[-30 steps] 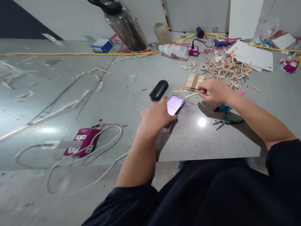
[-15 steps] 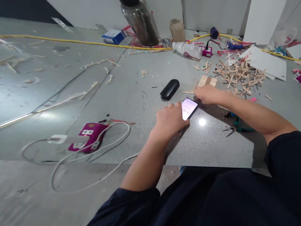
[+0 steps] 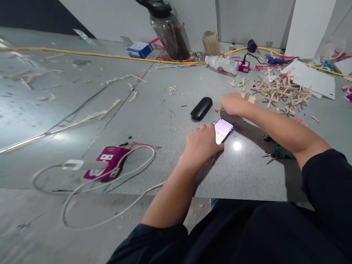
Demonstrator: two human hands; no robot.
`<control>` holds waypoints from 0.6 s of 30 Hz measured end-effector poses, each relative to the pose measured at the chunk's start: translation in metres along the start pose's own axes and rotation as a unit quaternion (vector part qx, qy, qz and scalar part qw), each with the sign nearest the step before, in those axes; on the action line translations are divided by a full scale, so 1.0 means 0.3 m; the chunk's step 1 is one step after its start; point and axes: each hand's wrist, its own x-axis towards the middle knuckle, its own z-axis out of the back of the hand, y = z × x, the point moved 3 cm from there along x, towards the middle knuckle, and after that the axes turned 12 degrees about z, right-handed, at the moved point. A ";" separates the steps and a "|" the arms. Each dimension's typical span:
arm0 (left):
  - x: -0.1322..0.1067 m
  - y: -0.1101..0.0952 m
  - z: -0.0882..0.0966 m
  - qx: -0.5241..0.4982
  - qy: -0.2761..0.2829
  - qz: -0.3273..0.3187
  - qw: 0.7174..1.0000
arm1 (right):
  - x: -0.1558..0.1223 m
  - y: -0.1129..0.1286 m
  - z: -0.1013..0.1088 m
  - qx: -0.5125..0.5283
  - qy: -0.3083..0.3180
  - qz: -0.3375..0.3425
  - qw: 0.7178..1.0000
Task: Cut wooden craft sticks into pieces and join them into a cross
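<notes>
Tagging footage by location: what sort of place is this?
Probably a craft or small-assembly workbench, perhaps in a workshop: a heap of loose wooden sticks, pliers on the grey worktop, and a magenta power strip with a white cable.

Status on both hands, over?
Left hand around lit phone. Right hand beside wooden sticks, grip hidden. Black case lies close by.

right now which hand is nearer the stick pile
Right. The right hand is left of the stick pile; the left hand is farther left and closer in, on the phone.
</notes>
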 end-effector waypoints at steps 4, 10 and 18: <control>0.006 0.000 -0.006 0.000 0.000 0.005 1.000 | 0.018 -0.018 0.027 -0.004 0.013 -0.027 1.000; 0.006 0.001 -0.007 0.001 0.002 0.006 1.000 | 0.010 -0.027 0.085 0.025 0.011 -0.015 1.000; -0.002 -0.004 0.000 -0.002 0.011 0.012 1.000 | -0.009 -0.100 0.082 0.006 -0.001 0.004 1.000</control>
